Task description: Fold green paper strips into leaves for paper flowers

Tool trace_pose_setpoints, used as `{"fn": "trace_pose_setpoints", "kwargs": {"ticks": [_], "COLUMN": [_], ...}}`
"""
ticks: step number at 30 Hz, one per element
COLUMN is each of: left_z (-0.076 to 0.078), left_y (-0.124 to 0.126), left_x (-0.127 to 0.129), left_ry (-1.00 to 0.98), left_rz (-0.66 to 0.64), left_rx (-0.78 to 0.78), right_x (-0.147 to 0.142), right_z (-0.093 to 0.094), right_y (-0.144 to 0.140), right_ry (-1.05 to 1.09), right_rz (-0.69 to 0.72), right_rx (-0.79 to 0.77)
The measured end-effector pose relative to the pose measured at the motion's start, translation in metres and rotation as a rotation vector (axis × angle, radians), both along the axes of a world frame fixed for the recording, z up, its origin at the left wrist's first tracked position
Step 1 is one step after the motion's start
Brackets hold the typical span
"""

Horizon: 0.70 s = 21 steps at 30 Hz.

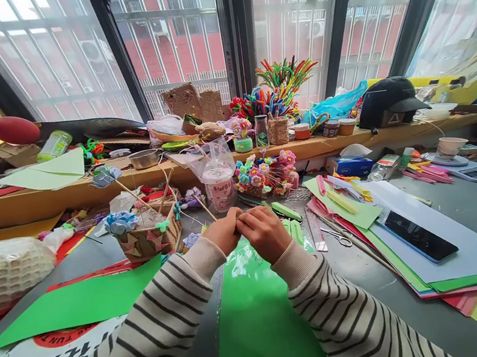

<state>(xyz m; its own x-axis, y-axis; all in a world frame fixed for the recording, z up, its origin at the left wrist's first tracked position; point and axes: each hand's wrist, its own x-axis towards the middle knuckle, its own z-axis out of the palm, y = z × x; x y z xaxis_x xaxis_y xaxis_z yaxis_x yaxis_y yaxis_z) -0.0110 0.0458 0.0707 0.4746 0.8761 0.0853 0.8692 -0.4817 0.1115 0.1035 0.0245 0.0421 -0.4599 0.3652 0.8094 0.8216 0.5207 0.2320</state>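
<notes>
My left hand [225, 232] and my right hand [266, 231] meet above a shiny green sheet [261, 315], fingertips pressed together. A thin wooden stick [205, 207] juts from my closed left hand, pointing up and to the left. The fingers of my right hand are pinched against the left ones, and whatever is between them is hidden. Just beyond the hands are a pink patterned cup [220, 184] and a cluster of fuzzy pipe-cleaner flowers [267, 173]. Close to the right hand lies a green cutter-like tool [287, 211].
On the left stands a basket [148, 242] with blue paper flowers, beside green paper [76, 303]. To the right are scissors [337, 236], stacked coloured paper [474, 249], a phone [419, 235] and a scale [469, 167]. A cluttered sill [59, 199] runs below the windows.
</notes>
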Motion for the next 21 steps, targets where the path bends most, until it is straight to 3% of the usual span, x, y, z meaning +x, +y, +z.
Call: {"fn": "trace_pose_setpoints", "kwargs": {"ticks": [3,5,12,21], "left_z": [0.000,0.000,-0.003,-0.004], "left_y": [-0.009,-0.012,0.000,-0.012], "left_x": [0.004,0.006,0.000,0.006], "left_ry": [0.080,0.111,-0.093,0.002], "left_rz": [0.100,0.097,0.004,0.112], "left_rx": [0.207,0.273,0.077,0.213], "right_x": [0.000,0.000,0.000,-0.001], "right_z": [0.001,0.000,0.001,0.002], "right_y": [-0.001,-0.001,-0.002,-0.004], "right_ry": [0.029,0.048,0.039,0.047], "right_rz": [-0.040,-0.058,-0.006,0.033], "right_rx": [0.012,0.028,0.029,0.003]}}
